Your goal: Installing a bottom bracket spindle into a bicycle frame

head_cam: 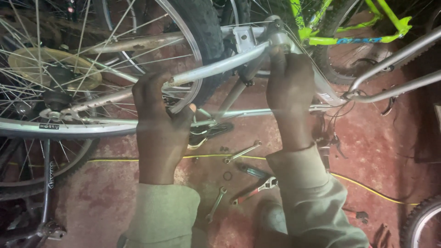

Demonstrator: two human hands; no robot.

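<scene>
Both hands grasp a silver bicycle frame [220, 66] that lies upturned over a reddish floor [390, 151]. The left hand [158, 117] is clenched around the frame's slanting silver tube, just beside the rim of the rear wheel [92, 124]. The right hand [289, 87] wraps around the bottom bracket shell where the tubes meet, fingers closed over it. On the floor below the frame lie several spanners [242, 152], red-handled pliers [255, 189] and a yellow cable [367, 188] running across. A lime-green bicycle [349, 34] stands behind, near the top edge.
</scene>
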